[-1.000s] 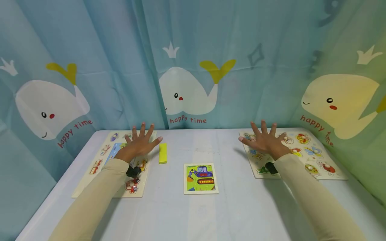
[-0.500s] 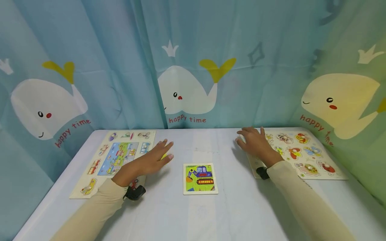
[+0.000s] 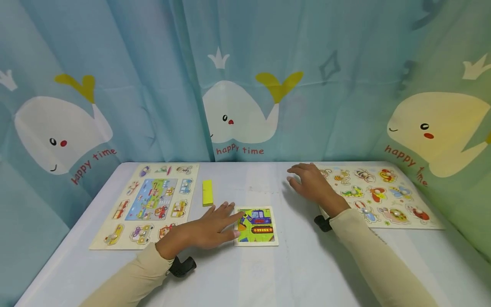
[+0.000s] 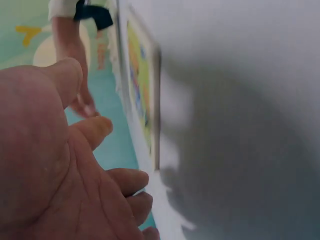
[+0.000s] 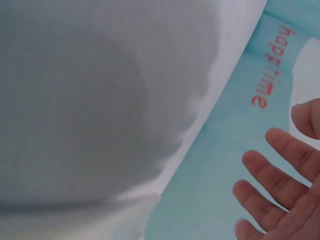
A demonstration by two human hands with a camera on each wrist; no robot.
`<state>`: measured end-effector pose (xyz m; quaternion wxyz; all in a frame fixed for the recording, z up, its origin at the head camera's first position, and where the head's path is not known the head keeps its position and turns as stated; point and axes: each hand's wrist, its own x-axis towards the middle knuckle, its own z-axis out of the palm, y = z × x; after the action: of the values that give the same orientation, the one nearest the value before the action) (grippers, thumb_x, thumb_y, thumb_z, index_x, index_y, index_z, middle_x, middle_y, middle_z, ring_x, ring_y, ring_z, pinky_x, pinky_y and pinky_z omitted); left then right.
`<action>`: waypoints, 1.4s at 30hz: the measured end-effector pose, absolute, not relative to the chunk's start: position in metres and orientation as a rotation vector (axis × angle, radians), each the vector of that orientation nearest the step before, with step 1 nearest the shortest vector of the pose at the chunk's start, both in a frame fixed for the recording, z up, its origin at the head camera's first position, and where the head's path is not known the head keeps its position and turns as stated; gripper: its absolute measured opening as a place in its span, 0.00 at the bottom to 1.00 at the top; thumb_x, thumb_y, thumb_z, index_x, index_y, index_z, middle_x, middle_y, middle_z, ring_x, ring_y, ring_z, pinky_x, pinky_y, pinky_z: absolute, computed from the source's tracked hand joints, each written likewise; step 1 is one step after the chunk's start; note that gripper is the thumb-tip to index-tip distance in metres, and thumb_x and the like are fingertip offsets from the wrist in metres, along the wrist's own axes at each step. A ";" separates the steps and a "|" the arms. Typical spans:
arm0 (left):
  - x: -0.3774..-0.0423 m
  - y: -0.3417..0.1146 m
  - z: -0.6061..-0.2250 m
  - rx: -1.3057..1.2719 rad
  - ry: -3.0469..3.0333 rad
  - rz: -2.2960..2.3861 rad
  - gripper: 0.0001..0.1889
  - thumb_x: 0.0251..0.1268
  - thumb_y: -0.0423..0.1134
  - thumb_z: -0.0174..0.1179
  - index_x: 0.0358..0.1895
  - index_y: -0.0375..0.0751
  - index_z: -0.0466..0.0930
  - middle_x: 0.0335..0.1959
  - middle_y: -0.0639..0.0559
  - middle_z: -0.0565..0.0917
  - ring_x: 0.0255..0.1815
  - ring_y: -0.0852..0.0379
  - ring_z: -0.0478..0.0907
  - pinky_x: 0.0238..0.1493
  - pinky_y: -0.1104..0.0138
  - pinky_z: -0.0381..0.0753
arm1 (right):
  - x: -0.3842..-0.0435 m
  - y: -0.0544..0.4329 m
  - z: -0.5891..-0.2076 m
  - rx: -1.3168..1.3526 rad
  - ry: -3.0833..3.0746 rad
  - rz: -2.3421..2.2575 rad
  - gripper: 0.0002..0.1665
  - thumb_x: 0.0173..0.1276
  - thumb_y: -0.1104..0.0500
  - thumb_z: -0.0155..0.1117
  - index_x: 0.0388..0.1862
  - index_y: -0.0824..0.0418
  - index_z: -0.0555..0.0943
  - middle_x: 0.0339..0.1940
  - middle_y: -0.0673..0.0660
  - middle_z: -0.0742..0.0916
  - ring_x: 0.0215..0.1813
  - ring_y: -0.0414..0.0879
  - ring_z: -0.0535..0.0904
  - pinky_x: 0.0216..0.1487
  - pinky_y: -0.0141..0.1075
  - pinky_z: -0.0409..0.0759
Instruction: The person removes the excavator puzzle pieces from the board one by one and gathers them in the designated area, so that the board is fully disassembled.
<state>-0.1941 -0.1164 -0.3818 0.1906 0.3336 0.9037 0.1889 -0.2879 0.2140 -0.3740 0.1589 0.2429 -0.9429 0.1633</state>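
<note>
A small square excavator puzzle lies flat at the middle of the table. My left hand hovers at its left side, fingers spread, the thumb and index tips over its left edge in the head view. In the left wrist view that hand holds nothing and stands apart from the puzzle. To the right, my right hand is above the table beside the left edge of the insect puzzle board. Its fingers are loosely bent with nothing between them.
A vehicle puzzle board lies on the left of the white table. Between it and the excavator puzzle, farther back, is a yellow block. A blue curtain with whales hangs behind the table.
My left hand has come from over the vehicle board, past the yellow block, toward the excavator puzzle. The right hand has shifted left, off the insect board, its fingers less spread.
</note>
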 end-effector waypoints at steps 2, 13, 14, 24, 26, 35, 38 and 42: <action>-0.190 -0.112 -0.384 0.946 2.518 0.524 0.33 0.74 0.63 0.41 0.78 0.58 0.52 0.79 0.42 0.41 0.78 0.46 0.31 0.72 0.47 0.34 | -0.287 0.208 -0.375 0.724 -2.717 0.523 0.17 0.69 0.61 0.60 0.51 0.71 0.82 0.53 0.68 0.83 0.60 0.64 0.74 0.64 0.57 0.65; -0.185 -0.099 -0.387 0.941 2.540 0.374 0.32 0.68 0.62 0.52 0.75 0.68 0.58 0.79 0.41 0.38 0.78 0.42 0.32 0.72 0.46 0.37 | -0.276 0.178 -0.373 0.823 -2.756 0.715 0.14 0.70 0.65 0.60 0.50 0.71 0.83 0.50 0.65 0.85 0.57 0.60 0.79 0.58 0.52 0.73; -0.186 -0.098 -0.387 0.942 2.545 0.367 0.32 0.68 0.62 0.53 0.75 0.68 0.59 0.79 0.41 0.39 0.78 0.42 0.32 0.72 0.45 0.37 | -0.274 0.175 -0.372 0.847 -2.754 0.727 0.14 0.70 0.65 0.61 0.50 0.71 0.83 0.50 0.64 0.86 0.56 0.59 0.79 0.57 0.52 0.74; -0.184 -0.097 -0.387 0.901 2.537 0.400 0.31 0.70 0.59 0.54 0.75 0.66 0.59 0.78 0.38 0.34 0.77 0.39 0.28 0.71 0.43 0.35 | -0.261 0.145 -0.371 1.112 -2.819 0.847 0.12 0.69 0.66 0.62 0.49 0.67 0.85 0.45 0.55 0.88 0.48 0.47 0.83 0.50 0.42 0.79; -0.183 -0.097 -0.386 0.904 2.531 0.406 0.32 0.70 0.59 0.53 0.75 0.64 0.59 0.78 0.38 0.34 0.77 0.38 0.27 0.71 0.42 0.35 | -0.260 0.140 -0.373 1.180 -2.819 0.848 0.12 0.69 0.66 0.62 0.48 0.67 0.85 0.44 0.55 0.88 0.47 0.45 0.83 0.49 0.40 0.80; -0.182 -0.097 -0.389 0.920 2.521 0.447 0.31 0.71 0.58 0.51 0.75 0.62 0.59 0.78 0.37 0.34 0.76 0.39 0.25 0.70 0.42 0.34 | -0.256 0.120 -0.378 1.314 -2.894 0.768 0.11 0.69 0.66 0.62 0.48 0.66 0.86 0.42 0.54 0.87 0.44 0.42 0.82 0.47 0.36 0.79; -0.183 -0.097 -0.390 0.925 2.520 0.437 0.31 0.72 0.59 0.51 0.76 0.62 0.58 0.78 0.37 0.35 0.76 0.39 0.25 0.70 0.43 0.33 | -0.256 0.115 -0.379 1.311 -2.929 0.717 0.11 0.69 0.65 0.63 0.47 0.65 0.87 0.39 0.53 0.86 0.40 0.41 0.80 0.44 0.35 0.78; -0.183 -0.098 -0.390 0.920 2.512 0.430 0.31 0.72 0.59 0.50 0.76 0.62 0.58 0.78 0.37 0.34 0.76 0.39 0.25 0.70 0.43 0.33 | -0.255 0.108 -0.377 1.310 -2.978 0.645 0.11 0.69 0.66 0.62 0.47 0.65 0.87 0.38 0.52 0.83 0.39 0.41 0.77 0.43 0.34 0.77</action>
<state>-0.1829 -0.0983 -0.3904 0.2145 0.3317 0.9055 0.1549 -0.2550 0.1078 -0.3769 -0.0875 0.3936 -0.8944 0.1937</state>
